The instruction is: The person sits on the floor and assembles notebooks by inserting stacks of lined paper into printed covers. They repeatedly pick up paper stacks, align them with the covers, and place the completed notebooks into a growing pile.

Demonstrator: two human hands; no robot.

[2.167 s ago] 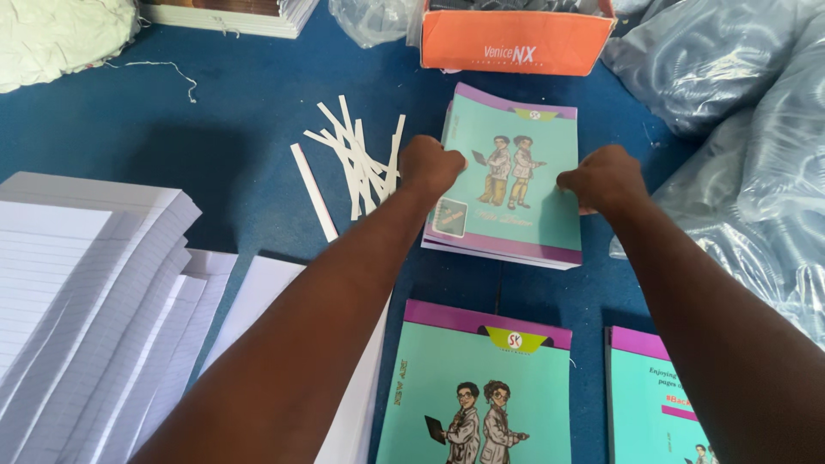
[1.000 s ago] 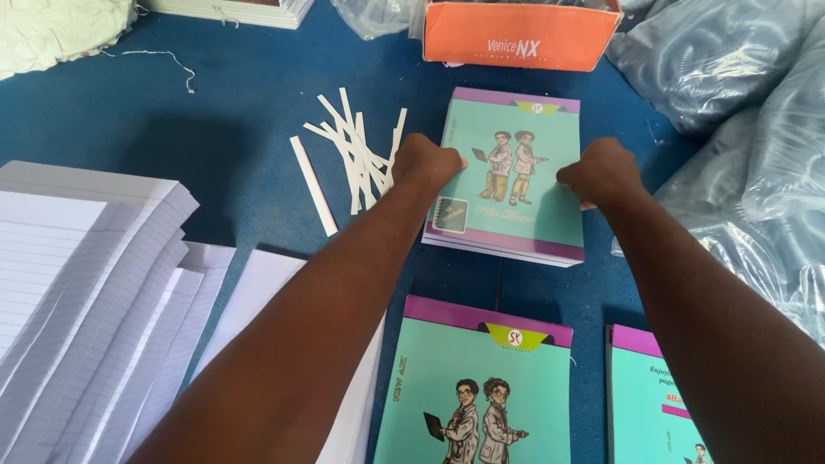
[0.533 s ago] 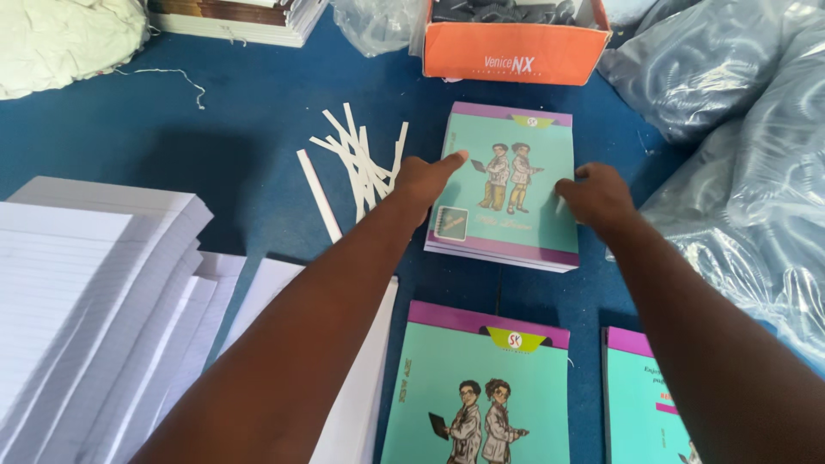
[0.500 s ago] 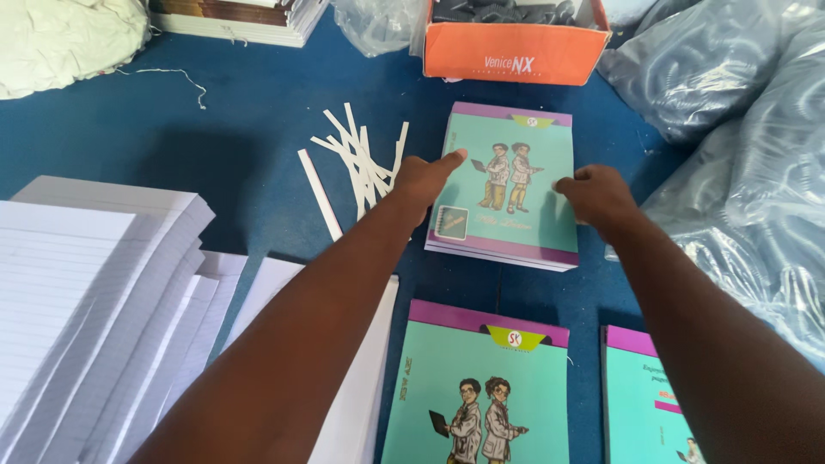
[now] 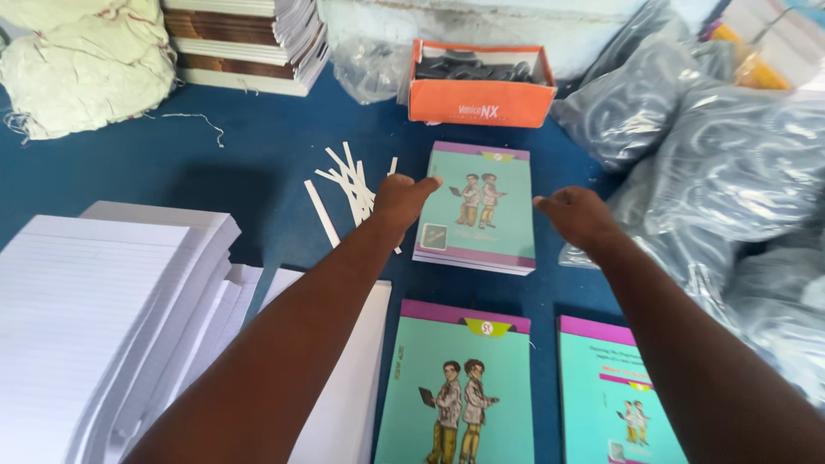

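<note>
Both hands are held out over the far stack of books (image 5: pixel 478 209). The left hand (image 5: pixel 402 199) is loosely curled at the stack's left edge, its thumb laid on the top cover's margin; nothing is gripped. The right hand (image 5: pixel 577 215) is seen just off the right edge, fingers bent downward and empty; whether it touches the stack cannot be told.

The stack itself lies on the blue table (image 5: pixel 172 163), turquoise covers with a purple band at the top, its edges fairly square, just in front of an orange box (image 5: pixel 478 99). White paper strips (image 5: pixel 345 185) are scattered to its left, touching or nearly touching the left hand. Nearer the body, a second book (image 5: pixel 460 387) and a third book (image 5: pixel 620 395) lie side by side, and lined sheets (image 5: pixel 94 318) are piled at the left. Grey plastic bags (image 5: pixel 722 163) are heaped at the right.

The step in hand is judged to be the squaring or steadying of the far stack, with the hands bracketing its two sides. For any further move, both side edges would need to be pressed evenly inward, so that the upper books are not skewed, and the loose strips would have to be kept from being caught under the stack.
</note>
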